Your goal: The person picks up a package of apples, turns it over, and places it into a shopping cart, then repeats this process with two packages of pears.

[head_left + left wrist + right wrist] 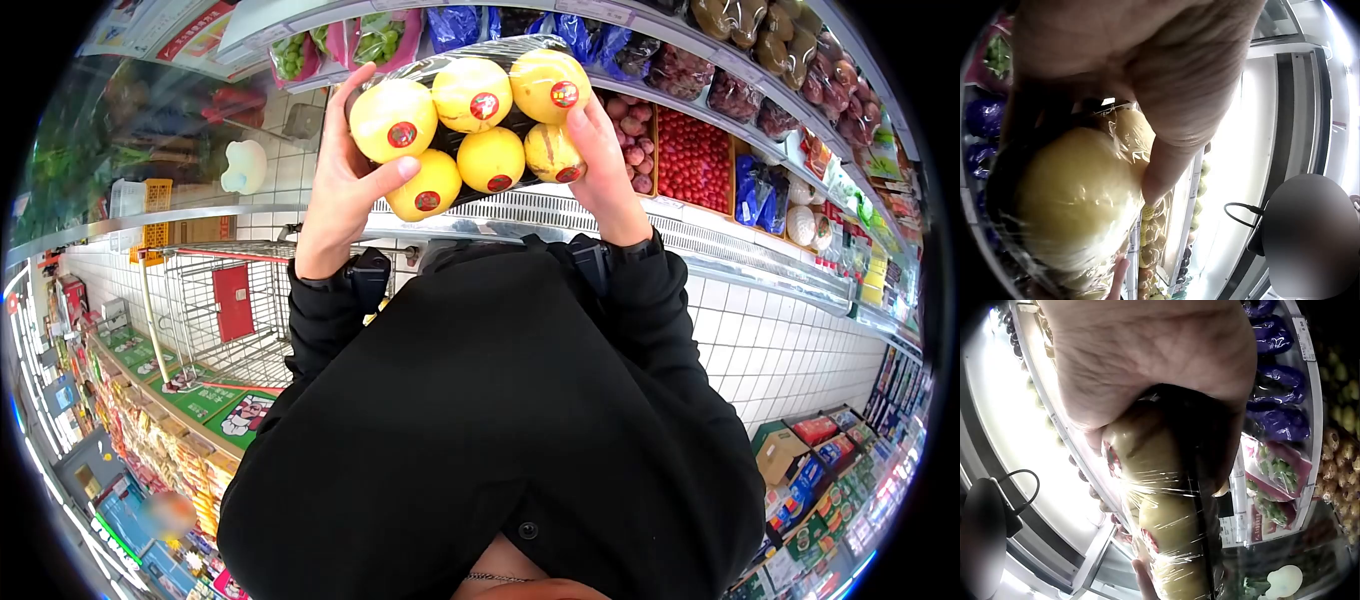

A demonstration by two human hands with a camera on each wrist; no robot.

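A film-wrapped pack of several yellow fruits (pixel 487 158) with red stickers is held up before the chest in the head view. The left hand (pixel 345 185) grips its left end, thumb across the front of a lower fruit. At the other end the right hand (pixel 605 170) holds the pack, thumb by the upper right fruit. The left wrist view shows a fruit (pixel 1075 197) under the film beneath the left hand (pixel 1129 69). In the right wrist view, the pack (pixel 1169 519) has a dark tray side, and the right hand (pixel 1154 356) wraps its near end; fingers behind are partly hidden.
A refrigerated shelf holds blue-wrapped packs (pixel 453 28), bagged grapes (pixel 380 40) and a box of small red fruit (pixel 692 160). Its metal rail (pixel 760 277) runs in front of the body. A wire shopping cart (pixel 225 300) stands at the left, and stacked boxes (pixel 780 455) are at the lower right.
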